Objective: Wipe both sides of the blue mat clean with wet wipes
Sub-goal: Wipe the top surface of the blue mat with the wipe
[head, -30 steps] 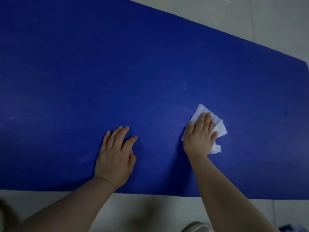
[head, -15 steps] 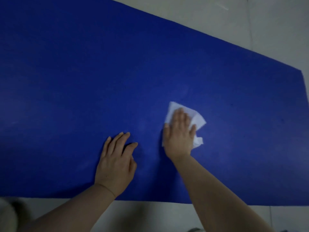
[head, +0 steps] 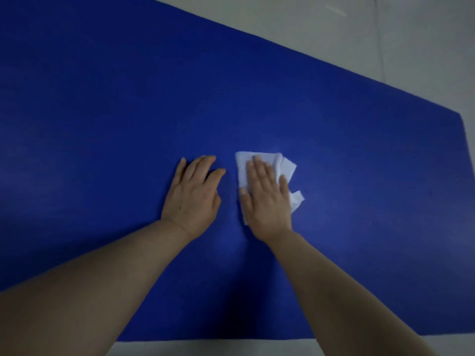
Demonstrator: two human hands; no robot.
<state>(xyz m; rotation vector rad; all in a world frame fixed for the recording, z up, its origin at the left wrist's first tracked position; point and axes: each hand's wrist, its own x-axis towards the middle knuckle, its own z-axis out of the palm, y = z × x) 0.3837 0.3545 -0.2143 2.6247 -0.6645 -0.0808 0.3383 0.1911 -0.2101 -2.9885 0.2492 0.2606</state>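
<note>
Mat: the blue mat (head: 128, 111) lies flat on a pale tiled floor (head: 334, 34) and fills most of the view; its far edge runs on a slant from upper left to the right, its near edge crosses the bottom of the view.
Wipe: a crumpled white wet wipe (head: 285, 167) lies on the mat near the middle, its corners sticking out beyond the fingers on the far and right sides.
Right hand: the right hand (head: 266, 199) lies flat on the wipe, fingers straight and close together, pressing it against the mat.
Left hand: the left hand (head: 192, 196) rests palm down on the bare mat just beside the wipe, fingers stretched out and slightly spread, holding nothing.
Surroundings: only floor borders the mat; a tile joint (head: 380, 42) runs at upper right.
Obstacles: both forearms cross the near part of the mat.
Writing: no label can be read on the mat or the wipe.
Edges and room: the mat's right end shows a rounded corner (head: 461, 119); wide bare mat lies left, right and beyond the hands.
</note>
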